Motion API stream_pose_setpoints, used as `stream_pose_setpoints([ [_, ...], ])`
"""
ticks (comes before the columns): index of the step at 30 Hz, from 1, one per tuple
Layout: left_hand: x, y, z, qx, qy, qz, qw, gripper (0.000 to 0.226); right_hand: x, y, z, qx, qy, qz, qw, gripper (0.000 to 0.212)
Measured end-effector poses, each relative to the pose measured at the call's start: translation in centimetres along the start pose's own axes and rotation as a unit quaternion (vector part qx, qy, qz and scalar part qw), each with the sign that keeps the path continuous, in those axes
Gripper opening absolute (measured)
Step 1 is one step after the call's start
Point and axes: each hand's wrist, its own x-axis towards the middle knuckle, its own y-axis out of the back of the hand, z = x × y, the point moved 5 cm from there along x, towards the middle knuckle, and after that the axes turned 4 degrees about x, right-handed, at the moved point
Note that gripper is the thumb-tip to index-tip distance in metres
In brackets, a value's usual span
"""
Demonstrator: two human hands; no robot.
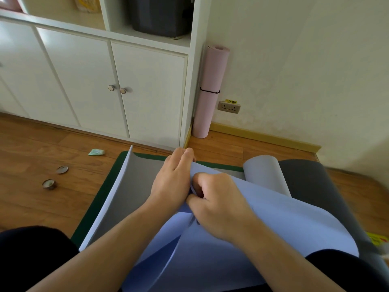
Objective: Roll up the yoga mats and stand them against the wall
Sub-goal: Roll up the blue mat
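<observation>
Two hands work at the centre of the view, and we describe the scene from left to right. At far left, two small round tins [55,177] and a green scrap [96,152] lie on the wooden floor [31,157], in front of the white cabinet [101,76]. A dark green mat [101,194] lies flat on the floor, with the blue-and-grey yoga mat [273,216] on top of it.

Our left hand [170,175] lies over the raised fold of the blue-and-grey yoga mat, fingers extended forward and pressed to the fold. Whether its thumb curls under the edge, we cannot tell. Our right hand [219,203] touches the left hand and is closed, fingers curled, pinching the same fold.

The key relation: the mat runs from our knees forward and to the right, and its far end curls up loosely just beyond the right hand. Its near left edge stands on end. We judge that the roll is not yet tight, and that the right hand is nearer the loose curl.

A pink rolled mat [210,89], tied with a black band, stands upright in the corner where the cabinet meets the cream wall [305,70], well beyond the hands. A wall socket [229,107] sits just right of it, above the yellow skirting.
</observation>
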Motion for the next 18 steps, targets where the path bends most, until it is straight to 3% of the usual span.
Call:
stream_pose_setpoints([
  [7,-0.26,-0.74,-0.34,-0.052,0.033,-0.029,0.998,0.041,-0.08,0.12,0.07,0.063,0.027,0.010,0.998,0.034],
  [12,-0.56,-0.90,0.34,-0.057,0.013,-0.061,0.996,0.042,-0.39,0.21,0.46,0.111,0.027,0.012,0.993,0.016],
  [18,-0.85,-0.51,0.25,-0.093,0.020,-0.079,0.992,0.050,-0.77,0.13,0.81,0.118,0.010,0.029,0.993,0.014],
])
